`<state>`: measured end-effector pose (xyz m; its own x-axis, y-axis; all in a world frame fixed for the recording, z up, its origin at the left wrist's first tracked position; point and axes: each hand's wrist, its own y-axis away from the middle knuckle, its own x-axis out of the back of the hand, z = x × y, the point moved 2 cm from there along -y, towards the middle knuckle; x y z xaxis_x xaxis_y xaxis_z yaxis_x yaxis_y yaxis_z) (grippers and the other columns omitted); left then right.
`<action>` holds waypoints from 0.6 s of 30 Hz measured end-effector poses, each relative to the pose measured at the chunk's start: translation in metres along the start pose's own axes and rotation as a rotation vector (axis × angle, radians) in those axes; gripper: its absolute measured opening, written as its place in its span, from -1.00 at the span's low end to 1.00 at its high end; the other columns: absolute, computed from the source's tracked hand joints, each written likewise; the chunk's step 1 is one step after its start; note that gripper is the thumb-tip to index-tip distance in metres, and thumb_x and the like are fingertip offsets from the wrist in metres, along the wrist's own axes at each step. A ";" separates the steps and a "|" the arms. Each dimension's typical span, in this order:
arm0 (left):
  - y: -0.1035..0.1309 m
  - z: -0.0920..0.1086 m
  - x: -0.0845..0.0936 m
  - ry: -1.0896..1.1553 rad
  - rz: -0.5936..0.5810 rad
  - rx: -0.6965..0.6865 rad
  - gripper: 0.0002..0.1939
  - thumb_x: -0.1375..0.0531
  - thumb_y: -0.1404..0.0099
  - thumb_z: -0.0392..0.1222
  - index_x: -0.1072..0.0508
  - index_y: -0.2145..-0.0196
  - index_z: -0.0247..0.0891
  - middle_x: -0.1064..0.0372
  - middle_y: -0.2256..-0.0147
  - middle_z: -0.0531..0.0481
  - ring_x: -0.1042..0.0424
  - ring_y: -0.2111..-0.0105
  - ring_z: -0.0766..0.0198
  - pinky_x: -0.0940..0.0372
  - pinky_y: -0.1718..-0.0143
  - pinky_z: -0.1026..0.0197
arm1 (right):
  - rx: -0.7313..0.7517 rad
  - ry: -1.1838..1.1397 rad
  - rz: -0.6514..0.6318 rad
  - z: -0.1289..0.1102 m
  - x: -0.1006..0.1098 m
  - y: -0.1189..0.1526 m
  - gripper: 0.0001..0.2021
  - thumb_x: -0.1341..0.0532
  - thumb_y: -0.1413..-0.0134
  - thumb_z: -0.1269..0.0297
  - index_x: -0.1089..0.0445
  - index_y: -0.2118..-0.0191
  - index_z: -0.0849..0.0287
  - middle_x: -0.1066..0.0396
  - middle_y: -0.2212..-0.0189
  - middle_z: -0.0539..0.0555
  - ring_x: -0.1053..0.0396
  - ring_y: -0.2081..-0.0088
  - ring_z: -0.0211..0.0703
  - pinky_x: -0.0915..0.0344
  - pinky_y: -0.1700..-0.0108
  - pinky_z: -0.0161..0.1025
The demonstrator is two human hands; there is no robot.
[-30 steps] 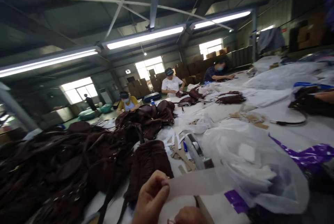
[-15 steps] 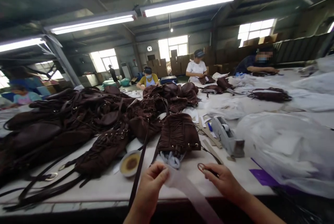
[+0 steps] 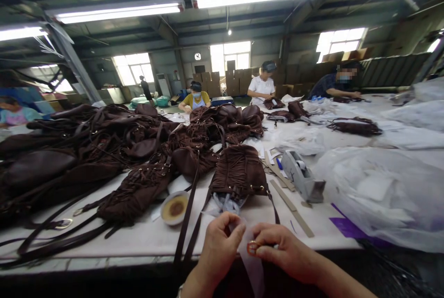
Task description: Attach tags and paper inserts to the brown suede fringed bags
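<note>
A thin, translucent white strip (image 3: 252,268) hangs down from my left hand (image 3: 222,240), pinched between thumb and fingers. Close beside it, my right hand (image 3: 277,245) grips a small reddish-gold buckle (image 3: 252,247), which sits against the strip. A dark strap (image 3: 274,205) runs from the brown bag's right side down behind my right hand; its end is hidden there. The brown gathered bag (image 3: 239,170) lies just beyond both hands, with crumpled pale plastic (image 3: 227,203) poking out at its near end.
A heap of brown bags (image 3: 100,150) covers the left. A bowl (image 3: 174,207) of yellowish stuff stands left of my hands. On the right are a grey tape dispenser (image 3: 303,177), card strips (image 3: 291,210) and a big plastic bag (image 3: 367,196). Co-workers (image 3: 262,87) sit across the table.
My right hand has moved left, bringing the buckle up against the white strip. My left hand has shifted slightly right, and the strip now hangs more steeply between the hands.
</note>
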<state>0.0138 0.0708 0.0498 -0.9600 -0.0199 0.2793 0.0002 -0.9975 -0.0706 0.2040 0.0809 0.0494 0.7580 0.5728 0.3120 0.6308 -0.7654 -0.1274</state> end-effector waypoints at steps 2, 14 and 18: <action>0.003 -0.007 -0.010 0.189 -0.014 0.059 -0.68 -0.33 -0.18 0.00 -0.52 0.21 -0.28 -0.45 0.39 -0.01 -0.35 0.39 0.25 -0.24 0.32 0.25 | 0.024 -0.002 0.037 0.003 -0.001 0.000 -0.71 -0.26 -0.23 0.09 -0.59 0.36 0.18 -0.51 0.37 0.07 -0.44 0.28 -0.16 -0.36 0.15 -0.24; 0.002 -0.013 -0.026 -0.056 -0.038 -0.022 -0.58 -0.23 -0.28 0.04 -0.35 0.61 -0.26 -0.19 0.54 0.07 -0.20 0.46 0.29 -0.10 0.38 0.25 | 0.123 0.050 0.206 0.019 0.026 0.019 -0.68 -0.17 -0.32 0.08 -0.56 0.24 0.18 -0.51 0.27 0.12 -0.44 0.20 -0.13 -0.36 0.09 -0.23; -0.001 -0.001 -0.032 -0.255 -0.150 -0.038 -0.63 -0.20 -0.27 -0.06 -0.35 0.63 -0.25 -0.19 0.56 0.07 -0.20 0.47 0.28 -0.05 0.39 0.24 | 0.163 0.197 0.180 0.008 0.053 0.025 -0.68 -0.14 -0.36 0.09 -0.55 0.22 0.18 -0.48 0.37 0.07 -0.40 0.30 -0.20 -0.30 0.19 -0.29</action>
<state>0.0440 0.0726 0.0398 -0.8470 0.1063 0.5208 -0.1516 -0.9874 -0.0450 0.2610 0.0944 0.0556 0.8230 0.3524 0.4456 0.5201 -0.7828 -0.3416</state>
